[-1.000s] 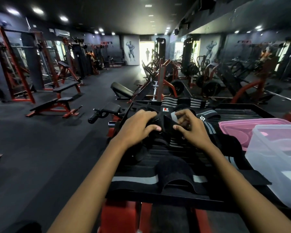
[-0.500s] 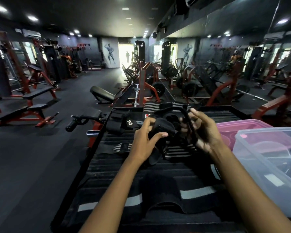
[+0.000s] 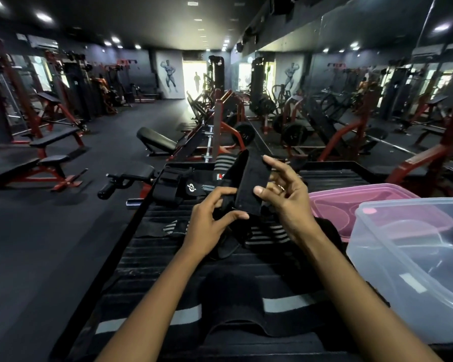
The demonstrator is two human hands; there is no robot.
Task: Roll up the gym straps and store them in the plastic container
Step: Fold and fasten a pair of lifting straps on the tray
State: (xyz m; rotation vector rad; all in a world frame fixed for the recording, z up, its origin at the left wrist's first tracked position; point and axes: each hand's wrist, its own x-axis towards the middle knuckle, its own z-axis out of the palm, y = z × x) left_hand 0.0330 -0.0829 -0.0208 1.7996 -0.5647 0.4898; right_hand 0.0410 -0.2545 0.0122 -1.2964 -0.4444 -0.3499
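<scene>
Black fabric gym strap [image 3: 247, 184] is being pinched by left hand [image 3: 209, 226] and right hand [image 3: 285, 199], beside the clear plastic container [image 3: 413, 259].

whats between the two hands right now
In the head view, a black strap stands up between the left hand and right hand, both of which hold it.

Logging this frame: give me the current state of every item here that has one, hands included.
Black strap: lifted, unrolled, held by both hands.
Left hand: pinches the strap's lower end.
Right hand: thumb on the strap, fingers spread.
Clear plastic container: open, no straps visible inside.
Pink lid: off, lying behind the container.
Striped wraps: unrolled on the bench.
</scene>
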